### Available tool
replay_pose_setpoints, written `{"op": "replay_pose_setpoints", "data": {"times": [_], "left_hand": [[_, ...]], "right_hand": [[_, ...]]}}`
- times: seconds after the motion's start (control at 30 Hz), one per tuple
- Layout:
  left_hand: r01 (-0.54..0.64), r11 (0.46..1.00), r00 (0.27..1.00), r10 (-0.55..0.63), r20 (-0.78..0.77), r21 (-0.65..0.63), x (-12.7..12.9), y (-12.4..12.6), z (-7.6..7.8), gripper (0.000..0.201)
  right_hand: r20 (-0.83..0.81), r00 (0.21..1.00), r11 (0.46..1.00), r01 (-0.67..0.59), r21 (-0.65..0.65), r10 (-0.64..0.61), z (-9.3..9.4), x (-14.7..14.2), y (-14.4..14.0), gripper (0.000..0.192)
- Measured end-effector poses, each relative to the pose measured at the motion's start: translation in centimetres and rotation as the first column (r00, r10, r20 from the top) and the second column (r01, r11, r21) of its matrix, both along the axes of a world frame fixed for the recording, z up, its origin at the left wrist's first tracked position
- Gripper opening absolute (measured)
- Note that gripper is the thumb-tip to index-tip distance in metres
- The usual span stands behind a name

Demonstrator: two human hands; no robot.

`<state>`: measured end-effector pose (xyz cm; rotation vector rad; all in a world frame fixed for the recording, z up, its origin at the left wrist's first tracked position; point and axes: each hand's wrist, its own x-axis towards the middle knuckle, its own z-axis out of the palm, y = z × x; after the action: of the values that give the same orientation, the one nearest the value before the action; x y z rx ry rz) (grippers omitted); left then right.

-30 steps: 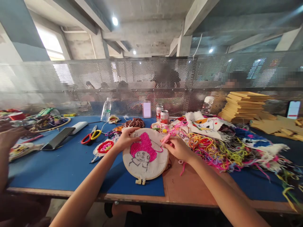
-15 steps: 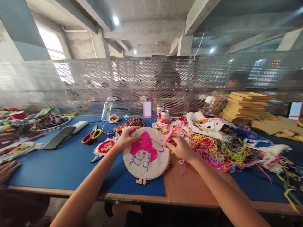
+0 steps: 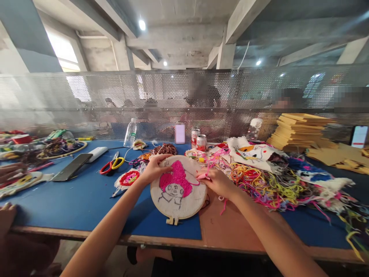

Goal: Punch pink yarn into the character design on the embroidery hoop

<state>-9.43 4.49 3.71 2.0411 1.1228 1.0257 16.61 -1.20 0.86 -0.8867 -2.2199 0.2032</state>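
A round embroidery hoop [image 3: 153,198] holds white cloth with a drawn figure, its hood filled with magenta yarn loops [image 3: 180,175]. My left hand [image 3: 155,169] grips the hoop's upper left rim, thumb on the cloth and the other fingers behind. At the upper right of the cloth, my right hand [image 3: 215,181] is closed around a pink punch needle [image 3: 203,176], which is mostly covered by the fingers. A magenta strand runs from the stitched area toward that hand. The hoop's screw clamp [image 3: 172,221] points down toward me.
Right of the hoop lies a heap of tangled yarn [image 3: 253,181]. Behind it stand two cans [image 3: 201,143] and stacked yellow pads [image 3: 300,130]. To the left are scissors [image 3: 112,165], a phone [image 3: 72,167], a bottle [image 3: 130,133] and another person's hand [image 3: 11,173].
My right hand has tilted the punch needle from upright to nearly flat and turned with it. The hoop and my left hand stay put. At far left, the other person's lower hand has moved left.
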Motion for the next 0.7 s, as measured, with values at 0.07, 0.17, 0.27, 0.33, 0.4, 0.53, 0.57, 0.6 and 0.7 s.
{"op": "replay_pose_setpoints", "data": {"times": [0.07,0.17,0.27,0.33,0.4,0.53,0.57,0.6,0.7], "left_hand": [[-0.006,1.0,1.0,0.006,-0.011,0.012,-0.07,0.24,-0.25,0.053],[0.011,1.0,1.0,-0.011,0.001,0.013,-0.14,0.59,-0.59,0.054],[0.033,0.999,0.999,-0.033,0.016,0.004,-0.14,0.71,-0.68,0.052],[0.036,0.999,0.999,-0.036,0.011,0.001,-0.11,0.68,-0.66,0.051],[0.034,0.999,0.999,-0.034,0.008,0.001,-0.09,0.65,-0.63,0.051],[0.037,0.999,0.999,-0.037,0.01,0.007,-0.06,0.66,-0.67,0.051],[0.039,0.999,0.999,-0.039,0.01,0.011,-0.07,0.68,-0.69,0.051],[0.042,0.999,0.999,-0.042,0.011,0.014,-0.08,0.69,-0.71,0.051],[0.049,0.999,0.999,-0.049,0.013,0.016,-0.14,0.78,-0.77,0.05]], "right_hand": [[0.04,0.999,0.999,0.031,0.018,-0.031,-0.12,-0.24,-0.07,0.011],[-0.033,0.989,0.99,0.141,-0.027,-0.142,-0.19,-0.37,-0.24,0.009],[-0.148,0.975,0.983,0.15,-0.105,-0.165,-0.14,-0.22,-0.41,0.012],[-0.19,0.972,0.985,0.114,-0.131,-0.138,-0.09,-0.08,-0.48,0.014],[-0.21,0.97,0.985,0.093,-0.142,-0.122,-0.05,0.01,-0.51,0.015],[-0.23,0.967,0.985,0.07,-0.159,-0.106,-0.09,0.05,-0.45,0.015],[-0.233,0.967,0.984,0.069,-0.163,-0.106,-0.11,0.05,-0.42,0.015],[-0.235,0.966,0.984,0.067,-0.165,-0.106,-0.14,0.06,-0.4,0.015],[-0.226,0.969,0.985,0.063,-0.161,-0.099,-0.16,0.08,-0.39,0.017]]}}
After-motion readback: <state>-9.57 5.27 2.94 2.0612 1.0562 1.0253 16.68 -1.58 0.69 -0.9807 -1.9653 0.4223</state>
